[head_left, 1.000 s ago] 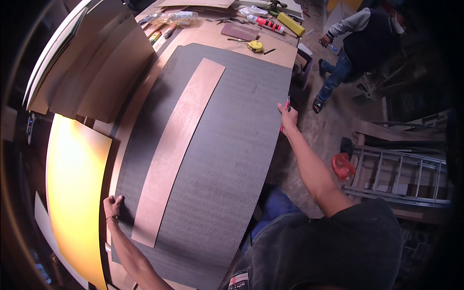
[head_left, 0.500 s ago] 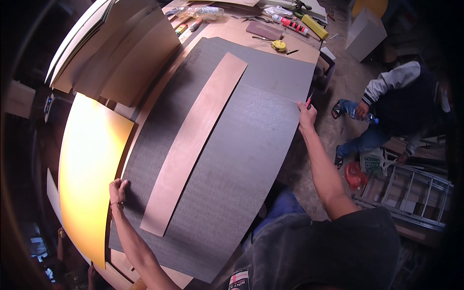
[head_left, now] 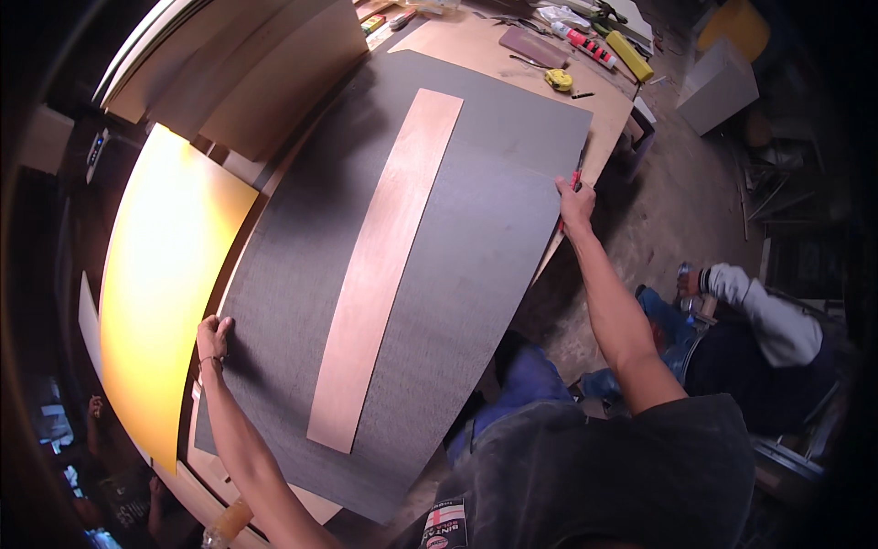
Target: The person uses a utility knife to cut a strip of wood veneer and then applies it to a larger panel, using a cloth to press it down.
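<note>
A large dark grey sheet (head_left: pixel 476 247) lies over the workbench, with a long pale wooden strip (head_left: pixel 384 274) resting lengthwise on it. My left hand (head_left: pixel 213 338) grips the sheet's left edge, thumb on top. At the far right edge, my right hand (head_left: pixel 576 203) is closed on the sheet as well. A slim red and black tool (head_left: pixel 576 176) also sits in that hand; its kind is not clear. The fingers beneath the sheet are hidden on both sides.
Brown boards (head_left: pixel 265 82) stand at the far left above a bright yellow panel (head_left: pixel 174 284). A tape measure (head_left: pixel 558 80), a red-and-white tube (head_left: pixel 583 44) and a yellow block (head_left: pixel 629 57) lie on the bench's far end. Another person (head_left: pixel 759 348) is low at the right.
The sheet has shifted left and turned a little with the strip on it, baring more bench on the right. Both hands keep their grip. The other person has come nearer on the right.
</note>
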### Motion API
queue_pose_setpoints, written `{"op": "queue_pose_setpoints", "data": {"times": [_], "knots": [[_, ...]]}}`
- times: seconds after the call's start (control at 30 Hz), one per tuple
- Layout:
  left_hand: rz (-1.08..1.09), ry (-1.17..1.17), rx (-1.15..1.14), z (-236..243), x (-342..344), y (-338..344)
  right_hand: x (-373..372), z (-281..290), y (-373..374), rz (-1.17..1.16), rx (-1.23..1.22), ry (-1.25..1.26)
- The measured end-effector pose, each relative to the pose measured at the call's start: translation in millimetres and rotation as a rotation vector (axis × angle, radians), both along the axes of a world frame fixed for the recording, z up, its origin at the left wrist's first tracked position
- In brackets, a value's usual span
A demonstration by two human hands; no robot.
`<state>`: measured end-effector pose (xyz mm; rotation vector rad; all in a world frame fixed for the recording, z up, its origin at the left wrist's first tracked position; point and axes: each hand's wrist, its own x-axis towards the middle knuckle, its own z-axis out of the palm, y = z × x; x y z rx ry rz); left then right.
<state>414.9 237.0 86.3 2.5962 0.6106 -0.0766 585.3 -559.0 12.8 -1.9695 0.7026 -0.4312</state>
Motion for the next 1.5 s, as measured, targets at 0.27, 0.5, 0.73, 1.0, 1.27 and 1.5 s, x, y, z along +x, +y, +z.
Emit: {"op": "queue_pose_setpoints", "data": {"times": [0.27, 0.5, 0.73, 1.0, 1.27, 1.5], "knots": [[0.114, 0.068, 0.068, -39.3, 2.6, 0.8, -21.4, 50.7, 74.2, 0.452, -0.542, 0.062], [0.217, 0.041, 0.069, -78.6, -0.1, 3.5, -17.1, 66.5, 278.0, 1.690, -0.641, 0.003], [0.126, -0.127, 0.088, -70.8, -23.0, -11.0, -5.3, 74.3, 343.8, 2.023, -1.010, 0.244], [0.537, -0.490, 0.070, -20.4, -237.5, -42.0, -16.1, 132.8, 321.8, 1.840, -1.281, 0.156], [1.351, 0.009, 0.109, -40.0, -505.4, -213.5, -64.0, 235.0, 200.5, 1.476, -1.117, 0.162], [1.232, -0.358, -0.766, -102.9, -576.4, -249.8, -148.4, 186.6, 87.9, 1.288, -0.422, 0.477]]}}
